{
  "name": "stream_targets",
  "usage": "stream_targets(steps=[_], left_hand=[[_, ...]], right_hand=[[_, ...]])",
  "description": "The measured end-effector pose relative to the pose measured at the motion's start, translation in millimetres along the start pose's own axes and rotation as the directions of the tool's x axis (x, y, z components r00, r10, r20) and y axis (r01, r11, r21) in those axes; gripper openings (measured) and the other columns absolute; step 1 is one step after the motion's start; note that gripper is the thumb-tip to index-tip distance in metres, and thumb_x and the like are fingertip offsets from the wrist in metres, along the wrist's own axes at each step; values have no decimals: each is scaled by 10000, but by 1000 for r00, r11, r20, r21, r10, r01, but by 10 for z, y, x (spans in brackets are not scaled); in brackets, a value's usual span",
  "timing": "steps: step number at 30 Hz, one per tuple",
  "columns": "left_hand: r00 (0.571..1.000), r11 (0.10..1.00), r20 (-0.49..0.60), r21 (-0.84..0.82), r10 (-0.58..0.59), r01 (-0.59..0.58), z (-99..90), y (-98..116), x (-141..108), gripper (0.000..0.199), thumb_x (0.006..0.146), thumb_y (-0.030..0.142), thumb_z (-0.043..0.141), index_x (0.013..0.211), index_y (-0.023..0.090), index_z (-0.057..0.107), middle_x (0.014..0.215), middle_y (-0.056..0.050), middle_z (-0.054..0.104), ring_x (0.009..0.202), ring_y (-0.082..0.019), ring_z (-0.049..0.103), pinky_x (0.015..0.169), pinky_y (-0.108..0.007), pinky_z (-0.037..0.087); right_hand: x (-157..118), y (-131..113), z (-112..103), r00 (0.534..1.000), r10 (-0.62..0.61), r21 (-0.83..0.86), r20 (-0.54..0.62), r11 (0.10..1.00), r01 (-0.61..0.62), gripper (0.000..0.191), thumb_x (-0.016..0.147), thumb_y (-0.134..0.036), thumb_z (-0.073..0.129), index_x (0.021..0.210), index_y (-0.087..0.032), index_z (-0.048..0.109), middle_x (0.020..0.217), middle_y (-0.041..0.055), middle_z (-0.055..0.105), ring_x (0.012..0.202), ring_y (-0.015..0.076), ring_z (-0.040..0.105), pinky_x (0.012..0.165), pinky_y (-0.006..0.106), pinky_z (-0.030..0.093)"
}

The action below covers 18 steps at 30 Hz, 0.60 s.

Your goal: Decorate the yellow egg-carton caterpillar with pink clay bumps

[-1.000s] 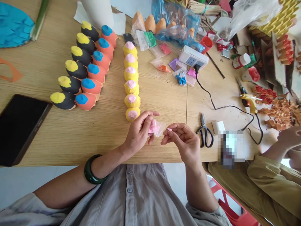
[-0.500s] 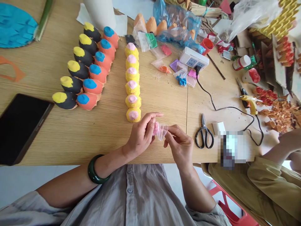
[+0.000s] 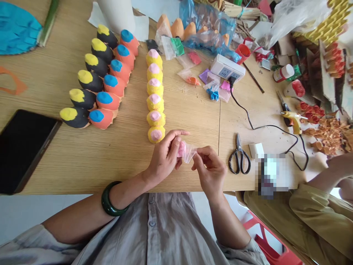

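The person's left hand (image 3: 165,156), a dark green bangle (image 3: 111,198) on its wrist, has its fingers (image 3: 171,144) curled together around a lump of soft pink clay (image 3: 181,149), which sits inside a small clear plastic bag (image 3: 189,153). The right hand (image 3: 211,171) pinches the bag's edge between thumb and forefinger, with its other fingers bent loosely beneath. Both hands hover over a light oak-grain wooden table (image 3: 82,158), just below a line of six yellow egg-shaped pieces with pink tops (image 3: 154,96). To the left lie two rows of six: black pieces with yellow tips (image 3: 89,81) and orange pieces with blue tips (image 3: 111,75). A black tablet (image 3: 23,149) lies further left. To the right are black-handled scissors (image 3: 239,156), a white power strip (image 3: 227,68) with a plugged-in black cable (image 3: 248,117), and a yellow hot glue gun (image 3: 293,121). Labels on a white bottle (image 3: 283,73) are too small to read, and a pixelated patch (image 3: 271,175) hides whatever lies there. A co-worker's hand (image 3: 340,165) and olive sleeve (image 3: 311,209) show at the right edge.
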<state>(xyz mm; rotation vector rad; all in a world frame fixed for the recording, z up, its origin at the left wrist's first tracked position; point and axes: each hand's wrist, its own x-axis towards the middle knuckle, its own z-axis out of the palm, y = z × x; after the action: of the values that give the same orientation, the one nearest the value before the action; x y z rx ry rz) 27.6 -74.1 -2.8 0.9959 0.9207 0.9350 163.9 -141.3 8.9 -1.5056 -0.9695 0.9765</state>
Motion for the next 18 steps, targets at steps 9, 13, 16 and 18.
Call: stream_targets(steps=[9, 13, 16, 18], left_hand=[[991, 971, -1, -200, -133, 130, -48, -22, 70, 364, 977, 548, 680, 1043, 192, 716, 686, 53, 455, 472, -78, 416, 306, -163, 415], [991, 969, -6, -213, -130, 126, -48, 57, 65, 353, 966, 526, 706, 1056, 185, 727, 657, 63, 449, 457, -71, 396, 315, -166, 412], [996, 963, -31, -257, -88, 77, -58, 167, 117, 320, 955, 489, 728, 1042, 181, 736, 630, 74, 437, 456, -69, 392, 346, -179, 443], [997, 959, -50, -282, -56, 40, -80, 262, 205, 314, 931, 472, 756, 1018, 170, 748, 639, 69, 462, 470, -69, 413, 380, -196, 480]], right_hand=[[120, -87, -72, 923, 319, 506, 215, 772, -385, 301, 848, -469, 857, 934, -182, 827, 768, -1, 695, 541, 84, 582, 441, 216, 592], [134, -72, -94, 948, 276, 488, 160, 812, -319, 227, 817, -363, 906, 901, -204, 767, 727, -33, 705, 491, 86, 602, 441, 233, 609], [226, -50, -131, 955, 252, 427, 158, 854, -296, 255, 857, -413, 869, 905, -186, 764, 697, -23, 718, 443, 89, 606, 440, 246, 606], [344, -37, -145, 957, 233, 385, 172, 878, -283, 316, 888, -475, 828, 969, -173, 778, 723, -2, 741, 455, 100, 639, 468, 257, 614]])
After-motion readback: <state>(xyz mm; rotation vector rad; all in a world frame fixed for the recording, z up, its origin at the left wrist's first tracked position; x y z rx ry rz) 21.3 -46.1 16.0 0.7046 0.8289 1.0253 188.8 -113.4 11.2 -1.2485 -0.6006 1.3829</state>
